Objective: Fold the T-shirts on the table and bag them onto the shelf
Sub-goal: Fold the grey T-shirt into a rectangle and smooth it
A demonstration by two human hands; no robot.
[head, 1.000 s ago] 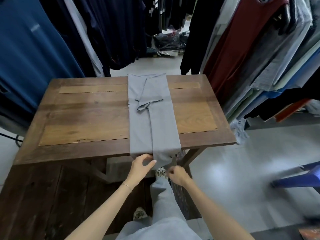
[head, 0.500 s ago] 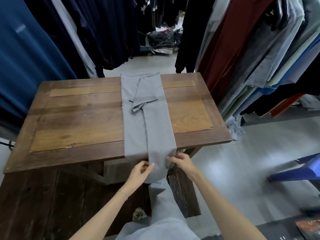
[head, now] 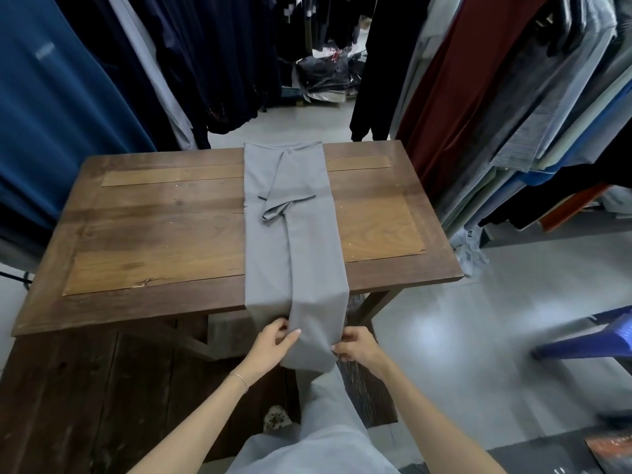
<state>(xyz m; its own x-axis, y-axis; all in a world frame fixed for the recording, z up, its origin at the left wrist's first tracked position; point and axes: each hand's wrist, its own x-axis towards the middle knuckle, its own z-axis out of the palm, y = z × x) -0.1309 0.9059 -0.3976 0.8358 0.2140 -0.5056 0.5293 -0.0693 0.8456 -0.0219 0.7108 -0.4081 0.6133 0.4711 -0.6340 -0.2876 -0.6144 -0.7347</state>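
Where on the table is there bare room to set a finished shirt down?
Bare wood lies either side of the grey T-shirt: a wide patch on the table left of it, a narrower one right. The near edge middle is crowded by both hands gripping the hem.

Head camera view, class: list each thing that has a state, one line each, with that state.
Grey T-shirt: folded into a long strip, near end hanging over the table edge.
Left hand: grips the hanging end.
Right hand: pinches the hanging end.
Brown wooden table: bearing the shirt.
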